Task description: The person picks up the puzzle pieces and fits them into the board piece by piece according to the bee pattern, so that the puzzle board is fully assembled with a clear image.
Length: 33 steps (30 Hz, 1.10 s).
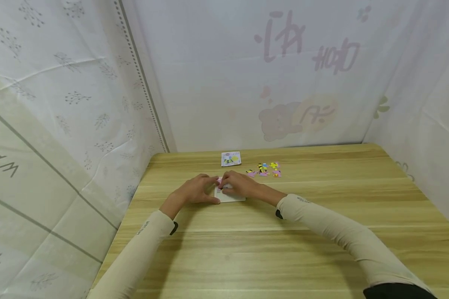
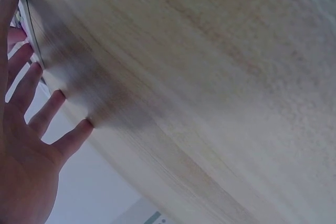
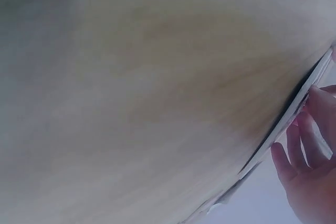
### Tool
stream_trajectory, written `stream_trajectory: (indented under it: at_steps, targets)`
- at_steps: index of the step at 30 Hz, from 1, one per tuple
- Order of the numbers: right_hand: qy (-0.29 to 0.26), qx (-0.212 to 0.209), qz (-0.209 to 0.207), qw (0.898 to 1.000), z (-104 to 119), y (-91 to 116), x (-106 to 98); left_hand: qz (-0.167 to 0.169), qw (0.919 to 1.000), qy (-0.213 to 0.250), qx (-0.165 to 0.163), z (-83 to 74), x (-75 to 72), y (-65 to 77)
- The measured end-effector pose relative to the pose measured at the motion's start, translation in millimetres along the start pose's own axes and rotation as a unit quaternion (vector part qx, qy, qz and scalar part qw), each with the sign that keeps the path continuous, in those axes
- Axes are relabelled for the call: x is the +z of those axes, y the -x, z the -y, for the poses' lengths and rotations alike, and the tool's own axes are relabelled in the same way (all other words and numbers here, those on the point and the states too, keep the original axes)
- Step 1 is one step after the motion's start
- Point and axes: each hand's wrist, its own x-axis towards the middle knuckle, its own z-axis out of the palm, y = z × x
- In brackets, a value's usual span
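Observation:
A small white puzzle board [image 1: 233, 198] lies flat on the wooden table between the two hands. My left hand [image 1: 198, 189] is at its left side, the thumb at the near left corner and the index fingertip by the far left corner. In the left wrist view its other fingers spread out straight toward the tabletop. From the right, my right hand [image 1: 241, 185] reaches over the board and pinches a small pink puzzle piece [image 1: 219, 181] against its upper left part. The fingers hide most of that piece and much of the board's surface.
Several loose puzzle pieces [image 1: 263, 169], pink, yellow and black, lie to the right beyond the board. Behind the board is a picture card [image 1: 230, 162] with a bee-like drawing. Printed curtains [image 1: 217, 83] hang along the table's back and left side.

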Motion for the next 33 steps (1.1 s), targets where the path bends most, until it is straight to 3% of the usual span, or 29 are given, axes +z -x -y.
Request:
stream_trajectory:
  at_steps: [11,23,29,33]
  targets:
    - [-0.013,0.019,0.003,1.0,-4.8,0.9,0.4,-0.004,0.9999,-0.004,0.011,0.2,1.8,-1.4]
    - [-0.013,0.022,0.003,1.0,-6.3,-2.4,4.4,-0.028,0.9982,0.009,0.053,5.6,5.1,5.0]
    - [-0.014,0.022,-0.007,1.0,-8.3,1.4,3.3,-0.036,0.9982,0.005,0.047,2.9,4.4,5.3]
    - [-0.05,0.027,-0.023,0.998,-12.8,6.9,-3.3,-0.037,0.9984,0.005,0.043,2.4,4.8,5.0]
